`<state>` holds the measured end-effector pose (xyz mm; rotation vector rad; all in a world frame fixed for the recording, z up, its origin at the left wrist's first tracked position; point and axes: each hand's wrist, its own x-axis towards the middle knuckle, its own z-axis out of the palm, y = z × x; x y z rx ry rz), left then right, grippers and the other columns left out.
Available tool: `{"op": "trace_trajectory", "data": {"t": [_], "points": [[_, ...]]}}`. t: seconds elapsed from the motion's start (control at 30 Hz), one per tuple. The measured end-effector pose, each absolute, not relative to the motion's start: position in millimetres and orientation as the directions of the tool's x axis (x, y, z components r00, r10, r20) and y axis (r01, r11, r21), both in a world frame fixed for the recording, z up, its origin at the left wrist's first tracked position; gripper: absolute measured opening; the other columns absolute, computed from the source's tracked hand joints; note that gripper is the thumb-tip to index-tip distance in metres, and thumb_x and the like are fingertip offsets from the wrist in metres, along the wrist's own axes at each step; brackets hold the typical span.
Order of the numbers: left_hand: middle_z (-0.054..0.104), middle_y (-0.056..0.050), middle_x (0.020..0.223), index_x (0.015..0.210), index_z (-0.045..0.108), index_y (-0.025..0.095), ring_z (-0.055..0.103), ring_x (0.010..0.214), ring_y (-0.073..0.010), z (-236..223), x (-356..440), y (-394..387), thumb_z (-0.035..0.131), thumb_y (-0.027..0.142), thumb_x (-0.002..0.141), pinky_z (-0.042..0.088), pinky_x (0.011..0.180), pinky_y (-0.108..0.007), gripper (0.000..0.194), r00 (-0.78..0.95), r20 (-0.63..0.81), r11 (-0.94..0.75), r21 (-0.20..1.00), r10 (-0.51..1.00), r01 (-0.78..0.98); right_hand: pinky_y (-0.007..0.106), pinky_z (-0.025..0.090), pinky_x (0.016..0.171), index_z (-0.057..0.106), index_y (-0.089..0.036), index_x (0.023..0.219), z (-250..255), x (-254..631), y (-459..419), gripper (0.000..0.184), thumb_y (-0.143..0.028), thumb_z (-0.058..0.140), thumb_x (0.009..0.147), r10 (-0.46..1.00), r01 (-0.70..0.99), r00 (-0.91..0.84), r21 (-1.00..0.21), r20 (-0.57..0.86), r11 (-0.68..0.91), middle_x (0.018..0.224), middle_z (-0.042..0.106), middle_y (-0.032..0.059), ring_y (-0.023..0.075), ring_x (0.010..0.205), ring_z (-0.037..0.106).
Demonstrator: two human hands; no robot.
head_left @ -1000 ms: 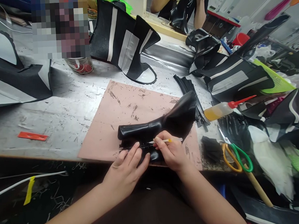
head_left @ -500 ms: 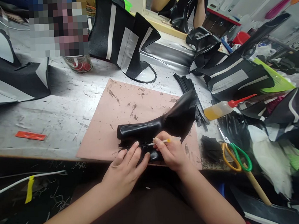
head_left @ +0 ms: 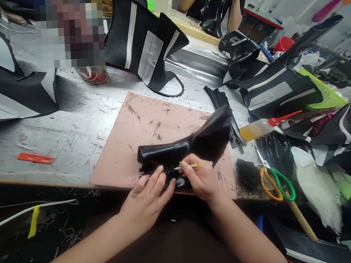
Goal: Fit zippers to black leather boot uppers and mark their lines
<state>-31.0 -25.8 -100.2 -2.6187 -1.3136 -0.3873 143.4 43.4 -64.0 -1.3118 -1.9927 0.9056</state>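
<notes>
A black leather boot upper [head_left: 194,144] lies on its side on a pink cutting mat [head_left: 145,125] at the near edge of a scratched metal table [head_left: 75,125]. My left hand [head_left: 148,197] rests flat on the near part of the leather, fingers stretched out and together, pinning it down. My right hand [head_left: 200,177] is closed on a thin white pen [head_left: 195,165] with a yellow band. Its tip touches the leather just right of my left fingertips.
A glue bottle with a red nozzle [head_left: 262,127], a bundle of black strips [head_left: 223,109] and scissors with green and orange handles [head_left: 276,181] lie to the right. Black uppers with white tape [head_left: 147,46] stand behind. A red tag [head_left: 35,158] lies left. Another person's arms [head_left: 230,11] show at the top.
Almost nothing differs. The pen tip has shifted very slightly along the leather, and both hands stay where they were.
</notes>
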Motion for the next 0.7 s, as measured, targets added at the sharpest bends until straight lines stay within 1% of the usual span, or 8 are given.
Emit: {"op": "trace_trajectory", "data": {"t": [0.17,0.3,0.5,0.6,0.7], "points": [[0.054,-0.013,0.119,0.12,0.049,0.019,0.043,0.12,-0.0255,-101.0,-30.4,-25.5,0.049,0.023,0.078,0.023,0.094,-0.037,0.042,0.573,0.312,-0.588,-0.053,0.758,0.807,0.021,0.045,0.052,0.052,-0.019,0.071,-64.2,143.6,43.5,0.021,-0.028,0.041,0.086,0.937,0.536,-0.336,-0.799,0.092,0.271,0.06,0.06,0.0001,0.0113,0.054,0.058],[0.055,-0.013,0.119,0.119,0.05,0.019,0.043,0.119,-0.0258,-100.7,-30.3,-25.4,0.049,0.022,0.078,0.024,0.094,-0.037,0.041,0.574,0.326,-0.592,-0.052,0.751,0.804,0.02,0.043,0.049,0.05,-0.019,0.067,-62.3,143.7,43.0,0.022,-0.027,0.041,0.085,0.926,0.536,-0.366,-0.794,0.087,0.286,0.057,0.058,-0.0006,0.0106,0.051,0.056],[0.054,-0.013,0.12,0.118,0.05,0.019,0.043,0.119,-0.0255,-99.3,-30.6,-25.7,0.049,0.024,0.078,0.024,0.094,-0.037,0.041,0.573,0.324,-0.588,-0.06,0.753,0.807,0.021,0.046,0.053,0.052,-0.019,0.073,-65.8,144.1,43.8,0.02,-0.027,0.04,0.086,0.942,0.527,-0.317,-0.806,0.106,0.269,0.062,0.06,0.0002,0.0111,0.055,0.058],[0.054,-0.012,0.12,0.118,0.051,0.02,0.043,0.119,-0.0249,-100.5,-30.1,-25.3,0.049,0.024,0.078,0.024,0.095,-0.037,0.04,0.571,0.325,-0.587,-0.056,0.754,0.808,0.022,0.045,0.052,0.052,-0.019,0.071,-66.1,142.3,42.7,0.02,-0.027,0.041,0.085,0.94,0.522,-0.326,-0.81,0.102,0.269,0.061,0.059,0.0,0.0111,0.054,0.057],[0.056,-0.013,0.117,0.117,0.052,0.019,0.045,0.118,-0.0255,-98.3,-29.7,-23.4,0.049,0.026,0.08,0.025,0.095,-0.038,0.038,0.567,0.33,-0.594,-0.025,0.754,0.804,0.022,0.043,0.048,0.052,-0.019,0.068,-61.2,143.2,38.3,0.021,-0.026,0.042,0.085,0.944,0.437,-0.315,-0.869,0.094,0.233,0.057,0.056,-0.0011,0.011,0.051,0.054]]}}
